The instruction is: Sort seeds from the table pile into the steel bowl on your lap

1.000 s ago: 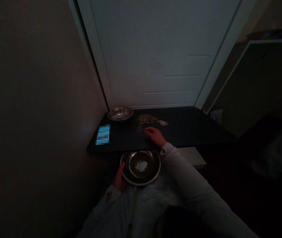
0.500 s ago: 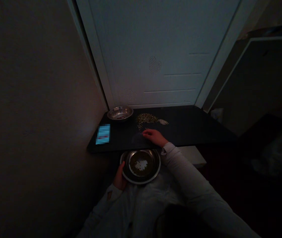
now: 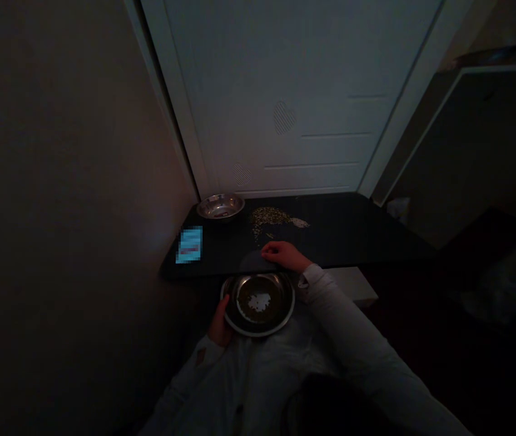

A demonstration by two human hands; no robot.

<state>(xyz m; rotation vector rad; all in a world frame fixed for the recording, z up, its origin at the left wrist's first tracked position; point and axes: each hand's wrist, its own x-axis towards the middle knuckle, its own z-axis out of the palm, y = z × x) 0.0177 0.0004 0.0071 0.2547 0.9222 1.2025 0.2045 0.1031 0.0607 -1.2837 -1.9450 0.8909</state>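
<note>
Below the front edge of the dark table, my left hand (image 3: 220, 321) grips the left rim of a metal bowl (image 3: 258, 333). Mixed dark and white bits lie in the bowl's bottom. Just above the table's near part is my right hand (image 3: 285, 255), its fingers pinched together; whatever is between them is too small to make out. Beyond its fingers lie a spread pile of small yellowish-brown grains or seeds (image 3: 269, 215) and a smaller pale pile (image 3: 300, 223). A few loose bits (image 3: 270, 235) sit between the pile and my right hand.
A second metal bowl (image 3: 220, 208) stands at the table's (image 3: 353, 233) back left. A blurred light-blue item (image 3: 189, 244) lies near the left edge. Behind the table rises a white door (image 3: 321, 79); a wall (image 3: 80, 200) is close on the left. A white box (image 3: 349, 284) is below the front edge.
My right hand has drawn back slightly from the grain pile toward the table's near edge. My left hand and the bowl it holds have hardly moved.
</note>
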